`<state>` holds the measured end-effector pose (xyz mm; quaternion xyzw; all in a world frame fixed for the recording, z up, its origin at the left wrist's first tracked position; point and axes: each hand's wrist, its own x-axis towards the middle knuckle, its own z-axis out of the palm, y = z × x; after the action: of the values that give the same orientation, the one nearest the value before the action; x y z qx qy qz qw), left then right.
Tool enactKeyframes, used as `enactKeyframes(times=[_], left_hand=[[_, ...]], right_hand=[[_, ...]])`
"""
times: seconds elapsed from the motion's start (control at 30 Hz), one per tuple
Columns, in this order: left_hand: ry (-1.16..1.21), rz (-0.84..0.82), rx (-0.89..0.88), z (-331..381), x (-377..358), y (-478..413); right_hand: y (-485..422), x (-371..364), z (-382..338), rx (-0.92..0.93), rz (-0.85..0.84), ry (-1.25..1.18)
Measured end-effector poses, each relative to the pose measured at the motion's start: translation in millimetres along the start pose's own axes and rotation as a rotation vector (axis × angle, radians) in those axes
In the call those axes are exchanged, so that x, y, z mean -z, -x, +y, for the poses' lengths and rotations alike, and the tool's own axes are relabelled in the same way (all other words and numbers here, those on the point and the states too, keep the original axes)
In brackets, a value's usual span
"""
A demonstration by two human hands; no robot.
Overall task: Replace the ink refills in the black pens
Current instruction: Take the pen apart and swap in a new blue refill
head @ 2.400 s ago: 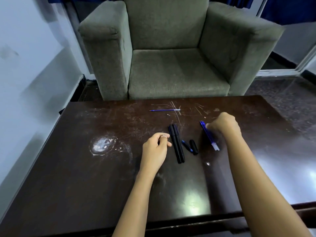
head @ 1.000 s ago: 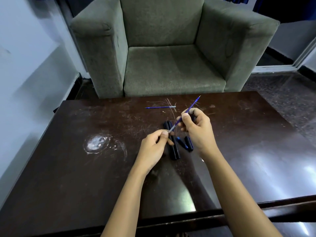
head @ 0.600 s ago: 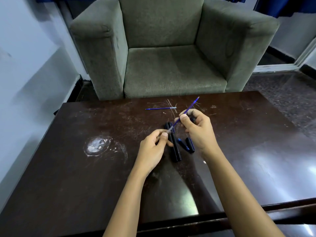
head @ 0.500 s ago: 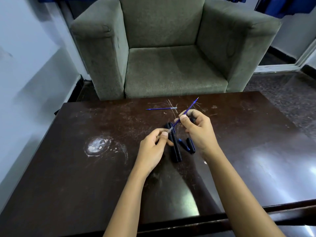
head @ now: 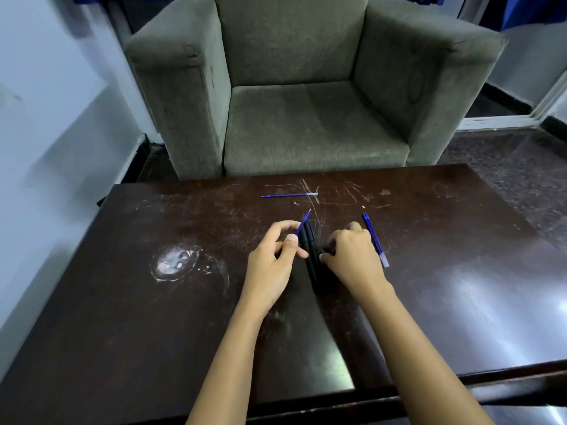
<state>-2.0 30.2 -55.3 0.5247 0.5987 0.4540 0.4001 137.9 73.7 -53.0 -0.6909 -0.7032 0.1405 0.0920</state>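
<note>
Both arms are bare the whole way along, skin showing from the near edge of the view to the fingertips. The left forearm point(head: 233, 348) and the right forearm point(head: 411, 342) are slim and smooth, narrowing at the wrists. The left hand point(head: 270, 265) and right hand point(head: 352, 259) have long, slender fingers, and the left thumbnail point(head: 291, 237) is cut short and rounded.

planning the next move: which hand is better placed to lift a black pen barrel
Right. The right hand is down at the black pens, while the left hand is occupied pinching a blue refill.
</note>
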Motion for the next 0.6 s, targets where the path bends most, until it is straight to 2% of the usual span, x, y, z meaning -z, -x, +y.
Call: enactKeyframes(times=[0.23,0.27,0.37,0.47,0.53,0.6], left_hand=[[-0.035,0.017,-0.023,-1.2,2.7,0.1],[-0.045,0.017,-0.025,-1.7,2.7,-0.2],[-0.078,0.011,-0.022,-1.7,3.2,-0.4],[-0.091,-0.007,-0.016,-1.2,3.0,-0.2],[-0.097,-0.013,-0.018,-1.8,2.7,-0.3],[-0.095,-0.015,-0.018,-2.4,2.5,-0.8]], right_hand=[[-4.8,-6.8,-1.8,0.030,0.090,0.100],[-7.2,-4.9,-0.5,0.045,0.146,0.025],[-11.0,10.4,2.8,0.022,0.278,-0.500],[-14.8,17.0,7.1,0.008,0.153,-0.963],[-15.4,14.9,11.2,0.043,0.061,-1.074],[-15.7,13.5,14.9,0.093,0.058,-1.000]])
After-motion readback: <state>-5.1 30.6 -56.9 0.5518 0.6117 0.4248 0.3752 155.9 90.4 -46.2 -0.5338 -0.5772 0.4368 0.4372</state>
